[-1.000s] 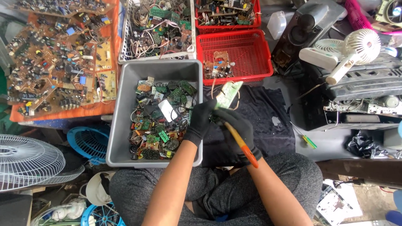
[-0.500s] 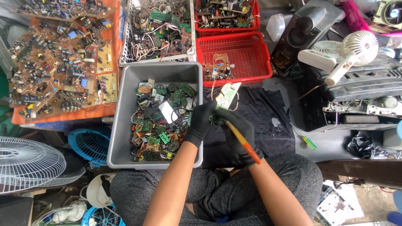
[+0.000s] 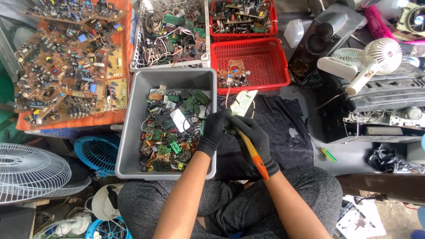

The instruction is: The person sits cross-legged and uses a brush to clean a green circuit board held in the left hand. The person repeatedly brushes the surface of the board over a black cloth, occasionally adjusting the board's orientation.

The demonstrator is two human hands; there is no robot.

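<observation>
Just right hand [image 3: 256, 135] grips orange-handled tool [image 3: 256, 156] beside grey bin [image 3: 133, 128] edge.

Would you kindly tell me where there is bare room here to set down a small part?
The black cloth is mostly bare right of the right hand, toward the green-handled screwdriver. The nearer red basket has open floor beside its single circuit board. The grey bin, white crate and orange tray are crowded.
</observation>
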